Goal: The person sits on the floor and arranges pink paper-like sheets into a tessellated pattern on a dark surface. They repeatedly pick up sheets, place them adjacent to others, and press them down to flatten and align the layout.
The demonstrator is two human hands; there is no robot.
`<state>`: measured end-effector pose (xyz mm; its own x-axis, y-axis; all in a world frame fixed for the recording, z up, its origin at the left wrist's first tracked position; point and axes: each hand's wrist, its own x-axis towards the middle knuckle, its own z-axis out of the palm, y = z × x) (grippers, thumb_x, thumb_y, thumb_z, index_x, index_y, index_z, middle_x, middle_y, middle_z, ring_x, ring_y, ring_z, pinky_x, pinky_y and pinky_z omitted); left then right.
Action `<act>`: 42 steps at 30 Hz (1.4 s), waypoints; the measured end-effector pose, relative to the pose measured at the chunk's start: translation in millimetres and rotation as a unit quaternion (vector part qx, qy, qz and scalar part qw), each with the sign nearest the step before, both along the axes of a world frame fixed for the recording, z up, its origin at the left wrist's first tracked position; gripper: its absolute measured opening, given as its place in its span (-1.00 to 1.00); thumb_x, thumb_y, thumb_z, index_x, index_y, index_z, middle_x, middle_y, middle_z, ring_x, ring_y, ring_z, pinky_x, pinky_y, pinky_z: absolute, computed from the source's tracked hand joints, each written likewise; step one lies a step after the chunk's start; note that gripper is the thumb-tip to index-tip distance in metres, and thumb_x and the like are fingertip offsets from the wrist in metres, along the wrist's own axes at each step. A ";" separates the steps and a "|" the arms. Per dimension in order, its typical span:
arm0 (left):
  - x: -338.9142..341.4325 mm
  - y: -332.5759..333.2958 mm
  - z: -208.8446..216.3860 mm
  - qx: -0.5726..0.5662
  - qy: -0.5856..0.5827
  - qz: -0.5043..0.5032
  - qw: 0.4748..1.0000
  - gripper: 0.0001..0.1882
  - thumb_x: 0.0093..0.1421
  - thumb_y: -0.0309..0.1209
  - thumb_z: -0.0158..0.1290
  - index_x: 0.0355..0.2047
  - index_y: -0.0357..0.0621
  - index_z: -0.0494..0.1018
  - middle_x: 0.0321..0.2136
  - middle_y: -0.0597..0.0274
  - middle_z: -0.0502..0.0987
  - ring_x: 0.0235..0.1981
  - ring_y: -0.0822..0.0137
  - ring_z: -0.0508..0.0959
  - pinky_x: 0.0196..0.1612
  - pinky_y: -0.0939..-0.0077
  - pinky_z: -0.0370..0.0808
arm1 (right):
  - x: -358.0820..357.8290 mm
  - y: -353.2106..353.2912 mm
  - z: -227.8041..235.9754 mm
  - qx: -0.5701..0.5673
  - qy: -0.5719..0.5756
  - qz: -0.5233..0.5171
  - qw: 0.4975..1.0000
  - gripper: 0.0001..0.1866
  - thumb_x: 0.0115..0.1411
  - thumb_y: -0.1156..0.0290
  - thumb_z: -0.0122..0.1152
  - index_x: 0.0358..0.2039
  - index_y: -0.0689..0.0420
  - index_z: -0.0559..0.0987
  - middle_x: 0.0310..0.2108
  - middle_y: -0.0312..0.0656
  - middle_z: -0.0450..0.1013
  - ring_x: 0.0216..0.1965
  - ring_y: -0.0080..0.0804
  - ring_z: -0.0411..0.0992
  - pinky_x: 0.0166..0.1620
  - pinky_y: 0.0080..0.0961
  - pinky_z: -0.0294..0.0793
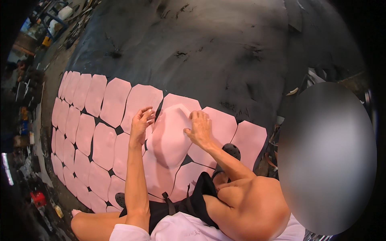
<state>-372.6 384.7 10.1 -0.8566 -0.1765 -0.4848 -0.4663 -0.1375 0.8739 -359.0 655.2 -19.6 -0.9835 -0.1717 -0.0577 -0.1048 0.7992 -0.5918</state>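
A loose pink sheet piece point(173, 130) with cut corners is raised above the rows of similar pieces and casts a shadow. My right hand point(200, 127) grips its right edge, fingers bent over it and thumb on its face. Beside the left edge of that piece is my left hand point(142, 122), its fingers loosely curled and apart, with nothing visible in them. Flat pink pieces point(103, 145) lie in rows below and around both hands, with small dark gaps at their corners.
Dark sheeting point(193, 48) with scuffs stretches beyond the pink rows. My bent legs and dark perforated shoes point(231, 151) rest on the pieces. A red object point(38, 199) and clutter lie along the left. A blurred grey oval hides much of the right side.
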 end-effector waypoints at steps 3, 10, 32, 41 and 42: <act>11.6 -7.2 -2.5 0.027 -0.011 0.086 0.996 -0.51 0.54 -0.18 0.20 0.32 -0.19 0.51 0.11 0.10 0.67 0.08 0.24 0.68 0.16 0.29 0.59 | -4.9 -12.4 -4.7 0.007 -0.019 0.135 0.991 -0.62 0.21 0.54 0.29 0.07 0.10 0.58 0.10 0.02 0.50 0.14 0.09 0.50 0.10 0.01 0.56; 46.7 -60.3 58.6 -0.041 -0.055 0.186 0.980 -0.37 0.59 -0.03 0.07 0.45 -0.23 0.40 0.25 0.04 0.59 0.24 0.14 0.60 0.29 0.20 0.53 | 12.4 3.9 97.2 -0.320 -0.339 0.602 0.648 -0.45 0.25 0.63 0.20 0.28 0.16 0.45 0.01 0.26 0.56 -0.04 0.18 0.67 -0.05 -0.08 0.64; -9.4 403.8 -22.0 0.250 -0.031 0.074 0.965 -0.60 0.47 -0.32 0.33 0.18 -0.28 0.56 -0.06 0.10 0.69 -0.15 0.30 0.75 -0.02 0.21 0.79 | -203.2 385.3 153.8 -0.006 -0.090 0.093 0.992 -0.47 0.53 0.28 0.30 0.46 0.04 0.52 0.13 -0.27 0.63 0.04 -0.54 0.59 0.12 -0.52 0.58; 37.2 494.7 -31.2 0.239 -0.091 0.175 0.951 -0.67 0.46 -0.32 0.35 -0.09 -0.41 0.54 -0.23 0.02 0.68 -0.21 0.24 0.74 -0.01 0.27 0.82 | -202.5 411.4 115.9 0.079 0.050 0.112 0.989 -0.61 0.43 0.51 0.29 0.23 0.02 0.71 -0.08 -0.19 0.66 0.01 -0.28 0.67 0.19 -0.26 0.71; 40.3 495.8 -33.7 0.204 -0.093 0.162 0.961 -0.68 0.46 -0.34 0.34 -0.10 -0.41 0.55 -0.23 0.01 0.68 -0.22 0.24 0.74 -0.02 0.28 0.83 | -202.3 413.7 110.0 0.091 0.050 0.118 0.988 -0.61 0.42 0.50 0.30 0.23 0.02 0.71 -0.07 -0.18 0.66 0.01 -0.27 0.66 0.19 -0.26 0.71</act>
<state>-332.3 880.5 -23.7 -0.6808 -0.1814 -0.7096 -0.4845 -0.6150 0.6221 -561.2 1069.0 90.4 -0.9200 -0.3918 -0.0142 -0.3506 0.8385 -0.4172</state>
